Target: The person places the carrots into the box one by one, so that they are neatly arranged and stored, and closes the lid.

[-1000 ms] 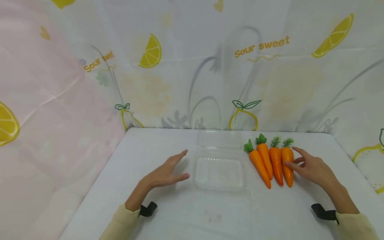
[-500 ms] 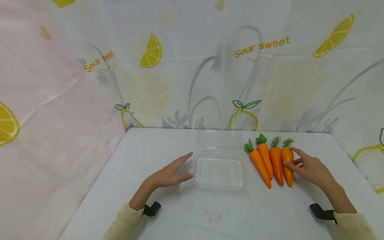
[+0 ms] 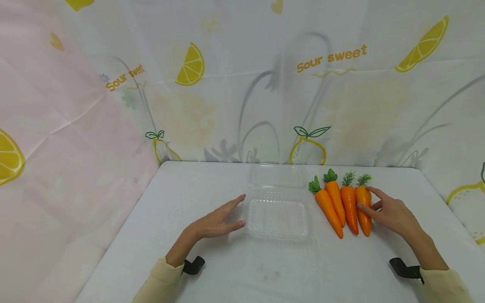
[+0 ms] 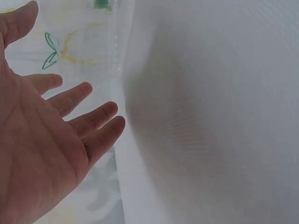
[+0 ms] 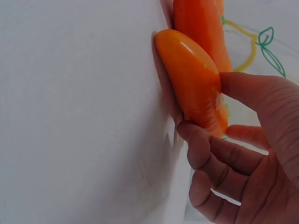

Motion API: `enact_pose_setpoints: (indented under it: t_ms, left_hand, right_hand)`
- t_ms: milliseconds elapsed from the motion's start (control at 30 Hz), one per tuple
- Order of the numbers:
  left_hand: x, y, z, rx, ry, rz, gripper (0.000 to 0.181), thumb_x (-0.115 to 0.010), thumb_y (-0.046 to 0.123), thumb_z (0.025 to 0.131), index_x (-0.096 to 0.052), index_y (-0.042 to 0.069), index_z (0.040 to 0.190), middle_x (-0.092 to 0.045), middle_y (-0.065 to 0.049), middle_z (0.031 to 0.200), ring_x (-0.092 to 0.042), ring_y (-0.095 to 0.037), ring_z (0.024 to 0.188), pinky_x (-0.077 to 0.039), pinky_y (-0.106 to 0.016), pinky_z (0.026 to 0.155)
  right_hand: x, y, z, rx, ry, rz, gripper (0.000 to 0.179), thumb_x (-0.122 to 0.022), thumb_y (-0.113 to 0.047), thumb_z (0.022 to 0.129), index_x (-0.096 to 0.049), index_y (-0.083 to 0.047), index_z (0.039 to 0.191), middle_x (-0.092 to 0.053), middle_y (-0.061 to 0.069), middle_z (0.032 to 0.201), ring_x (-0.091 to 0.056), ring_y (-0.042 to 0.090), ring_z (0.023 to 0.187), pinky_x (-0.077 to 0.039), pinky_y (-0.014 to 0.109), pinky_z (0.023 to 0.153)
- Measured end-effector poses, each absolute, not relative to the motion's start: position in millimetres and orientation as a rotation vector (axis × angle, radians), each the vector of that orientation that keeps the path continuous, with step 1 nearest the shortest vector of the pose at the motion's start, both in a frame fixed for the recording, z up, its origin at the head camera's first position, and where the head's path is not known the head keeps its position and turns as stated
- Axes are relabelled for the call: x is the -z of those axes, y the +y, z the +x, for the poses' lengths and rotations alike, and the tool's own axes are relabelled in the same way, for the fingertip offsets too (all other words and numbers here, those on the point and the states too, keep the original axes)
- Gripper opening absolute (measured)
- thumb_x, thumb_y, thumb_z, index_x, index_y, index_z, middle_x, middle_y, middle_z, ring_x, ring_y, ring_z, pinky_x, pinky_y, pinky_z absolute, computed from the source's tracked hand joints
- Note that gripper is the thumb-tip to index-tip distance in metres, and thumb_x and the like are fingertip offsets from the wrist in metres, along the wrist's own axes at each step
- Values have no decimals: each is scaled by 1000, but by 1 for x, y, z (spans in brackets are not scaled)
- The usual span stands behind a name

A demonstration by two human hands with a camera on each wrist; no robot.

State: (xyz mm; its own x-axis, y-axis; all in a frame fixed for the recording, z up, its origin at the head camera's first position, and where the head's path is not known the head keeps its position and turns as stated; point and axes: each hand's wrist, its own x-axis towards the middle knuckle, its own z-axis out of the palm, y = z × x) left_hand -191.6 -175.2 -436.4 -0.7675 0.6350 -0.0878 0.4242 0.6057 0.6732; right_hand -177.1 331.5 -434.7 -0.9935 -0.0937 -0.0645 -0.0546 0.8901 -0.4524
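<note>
Several orange carrots with green tops lie side by side on the right of the white table. My right hand [image 3: 395, 214] pinches the rightmost carrot [image 3: 364, 206]. In the right wrist view, the thumb lies against this carrot [image 5: 189, 70] on one side and curled fingers touch it on the other; it rests on the table. Left of the carrots is a clear plastic clamshell box [image 3: 278, 237], its lid [image 3: 276, 174] folded back. My left hand [image 3: 216, 223] is beside the box's left edge, fingers extended and thumb apart, holding nothing. In the left wrist view, its palm [image 4: 42, 140] shows.
The other carrots, such as the leftmost carrot [image 3: 329, 212], lie close together between the box and my right hand. A lemon-print cloth [image 3: 235, 105] hangs behind the white table [image 3: 182, 181] and along its left side. A black device is strapped at each wrist.
My left hand has moved a little to the right, closer to the clear box. The right hand has barely shifted on the rightmost carrot, and the carrots and box look unmoved.
</note>
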Motion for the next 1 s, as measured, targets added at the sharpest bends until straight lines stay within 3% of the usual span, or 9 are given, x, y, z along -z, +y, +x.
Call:
enact_pose_setpoints:
  t_ms: [433,1000]
  left_hand:
    - [443,-172,-194,-951,2494,861,74,-52,42,102,-12,20,160,-13,9,162,-15,-11,147,-18,-41,118]
    - [442,-171,-193,-954,2478,827,74,-52,43,102,-11,22,160,-13,10,162,-19,-13,146,-19,-42,117]
  right_hand:
    - [437,331,-177,755,2959,-50,79,-65,-46,93,-34,5,144,-64,32,100,-63,37,81,-55,49,66]
    - [441,332,-174,862,2985,-35,76,-67,-42,92,-36,7,142,-66,31,98,-64,37,81,-55,51,68]
